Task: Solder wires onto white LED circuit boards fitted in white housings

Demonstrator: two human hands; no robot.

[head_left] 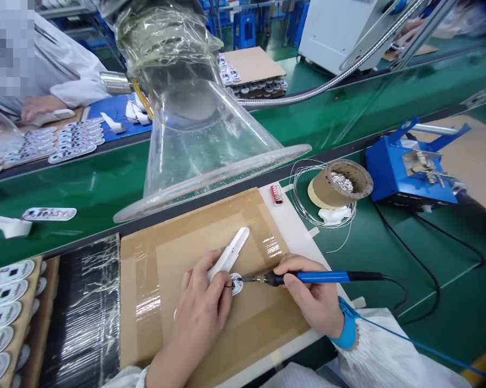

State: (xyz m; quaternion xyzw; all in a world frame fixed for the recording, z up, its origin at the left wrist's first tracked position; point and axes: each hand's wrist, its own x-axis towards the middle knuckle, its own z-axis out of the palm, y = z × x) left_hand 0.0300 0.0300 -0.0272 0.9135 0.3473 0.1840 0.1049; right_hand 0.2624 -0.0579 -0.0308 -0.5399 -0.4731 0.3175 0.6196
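My right hand (307,296) grips a blue-handled soldering iron (327,277) pointing left. Its tip meets the small round white circuit board (237,285), or lies just over it; which one I cannot tell. My left hand (200,307) is closed on a long white plastic casing (235,249), with thumb and fingertips at the board's left edge. Thin dark wires show by those fingertips. Part of the casing is hidden under the left hand. Both hands work above a tape-covered cardboard sheet (194,226).
A clear fume hood (210,140) hangs just beyond the cardboard. On the right stand a pot of metallic shavings (340,186), a solder wire coil (299,194) and a blue device (404,167). Stacked boards (4,318) lie left. A co-worker's hand (44,106) shows across the line.
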